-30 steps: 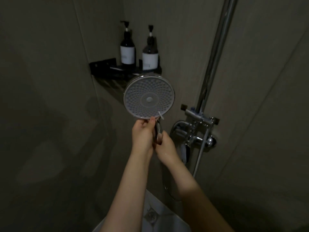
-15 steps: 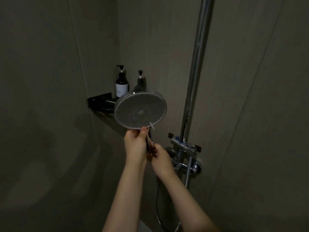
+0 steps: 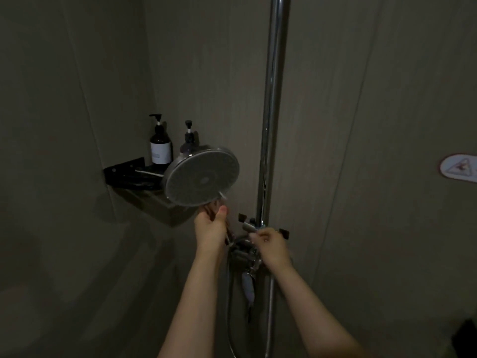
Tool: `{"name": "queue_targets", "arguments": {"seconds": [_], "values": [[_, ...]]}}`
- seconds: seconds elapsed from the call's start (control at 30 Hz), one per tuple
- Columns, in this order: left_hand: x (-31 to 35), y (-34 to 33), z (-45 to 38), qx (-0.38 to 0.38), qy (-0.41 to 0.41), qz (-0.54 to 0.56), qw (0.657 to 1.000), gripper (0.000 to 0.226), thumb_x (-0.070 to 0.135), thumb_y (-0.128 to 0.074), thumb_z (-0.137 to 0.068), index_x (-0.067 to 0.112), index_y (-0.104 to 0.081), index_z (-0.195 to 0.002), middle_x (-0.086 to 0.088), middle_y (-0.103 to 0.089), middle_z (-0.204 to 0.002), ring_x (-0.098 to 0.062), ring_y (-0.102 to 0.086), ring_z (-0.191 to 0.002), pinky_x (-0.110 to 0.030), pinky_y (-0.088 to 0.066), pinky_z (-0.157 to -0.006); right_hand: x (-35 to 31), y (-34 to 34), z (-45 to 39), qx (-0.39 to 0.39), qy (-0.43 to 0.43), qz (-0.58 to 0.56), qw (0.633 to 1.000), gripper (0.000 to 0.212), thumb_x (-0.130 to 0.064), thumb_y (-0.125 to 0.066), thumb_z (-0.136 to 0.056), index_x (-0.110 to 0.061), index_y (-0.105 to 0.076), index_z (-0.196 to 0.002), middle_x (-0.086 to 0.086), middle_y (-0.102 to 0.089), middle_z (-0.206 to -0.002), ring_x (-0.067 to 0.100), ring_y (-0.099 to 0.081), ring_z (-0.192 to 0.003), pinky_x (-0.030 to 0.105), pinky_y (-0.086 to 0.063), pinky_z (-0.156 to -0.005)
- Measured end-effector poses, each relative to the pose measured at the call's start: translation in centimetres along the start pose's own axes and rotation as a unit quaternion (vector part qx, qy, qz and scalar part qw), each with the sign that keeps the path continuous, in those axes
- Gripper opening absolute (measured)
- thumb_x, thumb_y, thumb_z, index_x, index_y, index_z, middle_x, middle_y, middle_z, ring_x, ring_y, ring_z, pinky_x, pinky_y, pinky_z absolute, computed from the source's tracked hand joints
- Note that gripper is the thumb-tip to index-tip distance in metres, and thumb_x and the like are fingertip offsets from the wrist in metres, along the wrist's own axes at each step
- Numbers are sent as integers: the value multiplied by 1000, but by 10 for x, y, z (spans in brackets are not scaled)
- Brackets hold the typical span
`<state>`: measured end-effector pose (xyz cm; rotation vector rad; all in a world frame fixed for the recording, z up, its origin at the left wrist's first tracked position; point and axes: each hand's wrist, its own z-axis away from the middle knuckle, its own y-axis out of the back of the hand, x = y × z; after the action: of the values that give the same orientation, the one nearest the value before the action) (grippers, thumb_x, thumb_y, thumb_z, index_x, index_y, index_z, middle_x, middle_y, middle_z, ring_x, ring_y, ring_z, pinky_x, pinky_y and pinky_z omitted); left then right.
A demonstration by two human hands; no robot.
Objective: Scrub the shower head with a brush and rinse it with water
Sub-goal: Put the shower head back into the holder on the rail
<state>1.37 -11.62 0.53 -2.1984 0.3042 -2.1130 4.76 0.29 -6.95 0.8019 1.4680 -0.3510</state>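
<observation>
The round grey shower head (image 3: 202, 178) is held up in the dim stall with its nozzle face turned toward me. My left hand (image 3: 210, 227) grips its handle just below the disc. A thin white brush tip (image 3: 222, 202) sticks out by the neck above my thumb, and the rest of the brush is hidden in that hand. My right hand (image 3: 273, 245) is blurred at the chrome mixer valve (image 3: 244, 254), with its fingers on the fitting at the foot of the riser pipe. Its grip is unclear.
A chrome riser pipe (image 3: 273, 99) runs up the wall right of the shower head. The hose (image 3: 228, 306) loops down below the valve. A black corner shelf (image 3: 124, 171) behind the head carries two dark pump bottles (image 3: 160, 148). A sticker (image 3: 459, 170) is on the right wall.
My right hand has left the shower handle and moved right to the mixer valve. My left hand keeps hold of the shower head. The view has tilted upward.
</observation>
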Motion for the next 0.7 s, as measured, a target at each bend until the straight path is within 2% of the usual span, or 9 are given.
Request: {"name": "queue_targets", "arguments": {"seconds": [0.07,0.17,0.23,0.3,0.4,0.43,0.5,0.63,0.7], "values": [[2,-3,-2,-13,2,-5,1000,28,10,-55,-91,-1,-57,-117,-16,-64,-113,-27,-60,-107,-33,-45,-89,29,17,-18,78,-59,26,995,15,-7,-66,-83,-2,-64,-97,6,-62,-82,20,-60,-84,24,-41,-72],[0,-5,-1,-27,3,6,1000,30,7,-53,-91,0,-56,-120,-15,-63,-116,-23,-59,-106,-28,-41,-87,62,18,-41,10,-94,22,995,34,7,-66,-77,2,-64,-110,10,-66,-102,17,-58,-91,29,-46,-83],[-2,-6,-2,-30,7,9,999,31,7,-53,-91,1,-56,-122,-15,-62,-120,-26,-58,-111,-29,-42,-90,79,11,-54,-36,-111,25,993,38,9,-63,-77,2,-60,-114,11,-64,-106,21,-58,-95,31,-48,-86],[-2,-6,-5,-26,7,2,1000,30,7,-53,-92,1,-56,-121,-16,-63,-120,-27,-58,-113,-31,-42,-92,94,9,-61,-67,-135,46,987,29,1,-62,-81,-1,-62,-110,14,-65,-105,26,-61,-96,34,-51,-86],[-1,-5,-11,-15,13,-5,1000,32,9,-53,-92,-2,-55,-121,-20,-62,-121,-31,-57,-115,-36,-43,-96,103,15,-60,-58,-172,12,983,8,-2,-56,-89,-4,-64,-88,18,-65,-91,24,-59,-76,24,-50,-62],[-1,-4,-12,-11,13,-6,1000,32,9,-53,-91,-3,-55,-121,-21,-61,-121,-32,-56,-116,-37,-43,-97,103,18,-60,-43,-178,-11,983,18,-1,-53,-91,-5,-63,-77,18,-63,-84,22,-56,-69,23,-47,-57],[1,-5,-15,-1,12,-6,1000,32,10,-54,-91,-4,-55,-120,-20,-62,-120,-32,-57,-115,-34,-43,-92,107,19,-61,-21,-176,-48,983,33,1,-50,-92,-10,-59,-63,14,-60,-73,21,-52,-64,26,-42,-58],[0,-8,-16,11,5,-2,1000,30,8,-53,-92,-6,-56,-118,-21,-62,-118,-32,-57,-113,-30,-41,-88,108,13,-55,5,-186,-141,972,25,-2,-48,-93,-10,-58,-71,14,-56,-72,23,-51,-67,38,-47,-70],[-2,-9,-16,12,8,-2,1000,30,7,-52,-92,-6,-56,-118,-22,-62,-119,-33,-57,-114,-31,-40,-89,105,8,-50,21,-186,-199,962,18,-1,-46,-93,-12,-56,-82,10,-53,-71,20,-48,-64,33,-43,-62]]}}
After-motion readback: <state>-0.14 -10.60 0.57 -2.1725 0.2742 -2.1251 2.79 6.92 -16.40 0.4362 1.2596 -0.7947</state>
